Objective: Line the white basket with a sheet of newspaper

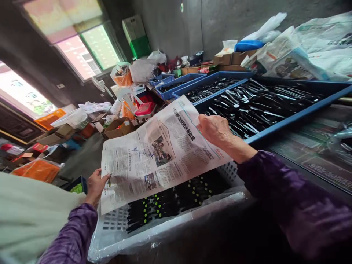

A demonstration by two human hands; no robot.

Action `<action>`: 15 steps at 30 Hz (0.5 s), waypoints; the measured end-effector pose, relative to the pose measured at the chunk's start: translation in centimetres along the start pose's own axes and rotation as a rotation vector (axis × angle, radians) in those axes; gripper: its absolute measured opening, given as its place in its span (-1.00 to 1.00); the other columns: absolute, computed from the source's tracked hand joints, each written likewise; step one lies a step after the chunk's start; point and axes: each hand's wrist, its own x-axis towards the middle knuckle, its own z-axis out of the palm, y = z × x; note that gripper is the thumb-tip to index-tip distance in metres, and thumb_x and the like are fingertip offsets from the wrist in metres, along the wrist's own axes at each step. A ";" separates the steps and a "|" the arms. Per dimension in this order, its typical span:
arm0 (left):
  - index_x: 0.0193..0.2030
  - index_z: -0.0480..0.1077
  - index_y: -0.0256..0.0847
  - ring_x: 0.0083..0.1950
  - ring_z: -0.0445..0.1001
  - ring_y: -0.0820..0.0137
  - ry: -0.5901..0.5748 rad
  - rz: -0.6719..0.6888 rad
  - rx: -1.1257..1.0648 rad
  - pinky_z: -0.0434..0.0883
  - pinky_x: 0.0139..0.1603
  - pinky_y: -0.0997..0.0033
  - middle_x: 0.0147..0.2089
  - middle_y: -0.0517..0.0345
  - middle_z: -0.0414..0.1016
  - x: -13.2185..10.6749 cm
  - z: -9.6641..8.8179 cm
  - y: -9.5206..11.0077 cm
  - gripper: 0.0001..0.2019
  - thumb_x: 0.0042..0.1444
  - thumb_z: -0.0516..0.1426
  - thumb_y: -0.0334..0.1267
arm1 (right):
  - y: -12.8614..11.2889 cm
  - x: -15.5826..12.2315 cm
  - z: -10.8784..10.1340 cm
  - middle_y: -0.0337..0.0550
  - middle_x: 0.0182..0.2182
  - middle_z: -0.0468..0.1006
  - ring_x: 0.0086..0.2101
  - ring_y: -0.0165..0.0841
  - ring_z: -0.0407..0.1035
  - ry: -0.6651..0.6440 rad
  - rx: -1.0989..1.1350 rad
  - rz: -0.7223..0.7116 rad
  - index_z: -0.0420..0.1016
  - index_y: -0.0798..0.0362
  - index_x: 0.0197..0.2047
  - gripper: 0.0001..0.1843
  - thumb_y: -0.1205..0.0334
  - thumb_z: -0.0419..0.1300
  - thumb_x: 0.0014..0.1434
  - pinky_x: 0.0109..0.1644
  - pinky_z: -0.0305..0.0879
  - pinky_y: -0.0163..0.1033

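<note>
Head view: your left hand [96,183] and right hand [216,130] each grip an opposite edge of the newspaper [162,154], spread above the white crate [176,224]. Expect a light, limp, easily torn sheet; hold the edges.

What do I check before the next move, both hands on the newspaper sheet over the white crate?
1. Left hand grips printed newspaper sheet at one end: ok.
2. Right hand grips the other end: ok.
3. Sheet spread open: ok.
4. Black green-dotted pieces lie inside the white perforated plastic crate: ok.
5. Sheet covers all the pieces: not ok, near rows show.
6. Sheet clear of the long blue plastic tray: cannot tell.
</note>
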 end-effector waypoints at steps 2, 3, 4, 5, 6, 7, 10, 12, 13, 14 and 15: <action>-0.10 0.47 -0.24 -0.29 0.57 0.21 -0.054 0.019 0.092 0.41 -0.27 0.29 -0.45 0.18 0.56 -0.1 0.3 -0.2 -0.73 0.05 0.26 -0.25 | -1.3 -0.9 0.4 0.19 -0.28 0.57 -0.21 -0.06 0.52 -0.015 -0.008 -0.006 0.44 0.26 -0.04 -0.77 0.45 -0.01 0.38 -0.25 0.32 -0.18; -0.09 0.47 -0.22 -0.24 0.58 0.16 -0.074 0.037 0.131 0.40 -0.26 0.29 -0.44 0.15 0.58 -0.2 0.6 -0.1 -0.72 0.03 0.24 -0.24 | -2.0 -1.4 0.5 0.19 -0.27 0.57 -0.22 -0.06 0.52 -0.025 -0.010 -0.017 0.43 0.25 -0.02 -0.75 0.50 -0.04 0.37 -0.24 0.34 -0.17; -0.08 0.47 -0.20 -0.19 0.59 0.12 -0.090 0.054 0.165 0.39 -0.24 0.28 -0.42 0.12 0.60 -0.2 0.8 -0.1 -0.71 0.03 0.22 -0.23 | -2.7 -2.0 0.8 0.20 -0.26 0.57 -0.22 -0.06 0.53 -0.038 -0.009 -0.035 0.42 0.25 -0.02 -0.73 0.54 -0.06 0.36 -0.25 0.36 -0.16; -0.08 0.47 -0.19 -0.16 0.59 0.09 -0.103 0.070 0.196 0.39 -0.23 0.28 -0.40 0.10 0.61 -0.3 1.2 -0.1 -0.71 0.03 0.19 -0.22 | -3.3 -2.5 1.1 0.20 -0.24 0.57 -0.23 -0.06 0.54 -0.053 -0.004 -0.060 0.41 0.25 -0.01 -0.71 0.56 -0.06 0.34 -0.25 0.37 -0.15; -0.07 0.46 -0.19 -0.14 0.59 0.07 -0.112 0.082 0.224 0.39 -0.21 0.27 -0.39 0.09 0.62 -0.4 1.5 -0.1 -0.70 0.03 0.17 -0.21 | -3.9 -3.0 1.6 0.18 -0.23 0.58 -0.23 -0.07 0.54 -0.072 0.002 -0.083 0.41 0.24 -0.01 -0.71 0.58 -0.07 0.33 -0.27 0.39 -0.15; -0.06 0.46 -0.20 -0.13 0.59 0.05 -0.120 0.090 0.248 0.39 -0.19 0.25 -0.39 0.08 0.62 -0.6 1.9 -0.2 -0.69 0.04 0.15 -0.21 | -4.4 -3.5 2.3 0.17 -0.24 0.58 -0.24 -0.08 0.55 -0.092 0.008 -0.099 0.41 0.24 -0.02 -0.70 0.58 -0.07 0.33 -0.27 0.39 -0.16; -0.03 0.44 -0.24 -0.15 0.60 0.08 -0.151 0.104 0.295 0.42 -0.16 0.23 -0.40 0.08 0.61 -1.5 2.9 -0.8 -0.68 0.07 0.11 -0.24 | -4.6 -4.4 5.3 0.12 -0.28 0.59 -0.25 -0.12 0.56 -0.163 0.020 -0.114 0.45 0.25 -0.05 -0.72 0.58 -0.04 0.33 -0.27 0.41 -0.21; -0.01 0.43 -0.27 -0.15 0.60 0.13 -0.177 0.111 0.315 0.44 -0.11 0.23 -0.37 0.08 0.62 -2.2 3.5 -1.5 -0.69 0.10 0.11 -0.28 | -3.8 -4.7 7.7 0.09 -0.33 0.59 -0.27 -0.15 0.56 -0.213 0.015 -0.082 0.47 0.26 -0.08 -0.75 0.57 -0.01 0.33 -0.26 0.41 -0.22; 0.00 0.43 -0.28 -0.12 0.60 0.15 -0.189 0.114 0.324 0.45 -0.08 0.23 -0.32 0.06 0.63 -2.6 3.8 -1.9 -0.69 0.11 0.11 -0.30 | -3.2 -4.8 8.8 0.06 -0.36 0.58 -0.29 -0.16 0.56 -0.240 0.011 -0.059 0.47 0.27 -0.08 -0.77 0.54 0.01 0.35 -0.27 0.42 -0.22; 0.02 0.42 -0.29 -0.10 0.60 0.17 -0.200 0.115 0.332 0.45 -0.04 0.24 -0.27 0.04 0.63 -2.9 4.0 -2.3 -0.69 0.13 0.10 -0.33 | -2.4 -4.9 9.9 0.02 -0.37 0.58 -0.32 -0.19 0.55 -0.267 0.007 -0.041 0.48 0.27 -0.07 -0.79 0.52 0.03 0.36 -0.28 0.42 -0.21; 0.04 0.42 -0.29 -0.07 0.59 0.19 -0.211 0.114 0.341 0.45 -0.01 0.24 -0.21 0.02 0.64 -3.3 4.3 -2.6 -0.69 0.14 0.10 -0.35 | -1.7 -5.0 11.0 -0.03 -0.37 0.58 -0.33 -0.22 0.54 -0.289 0.007 -0.034 0.47 0.26 -0.05 -0.81 0.48 0.05 0.38 -0.28 0.43 -0.21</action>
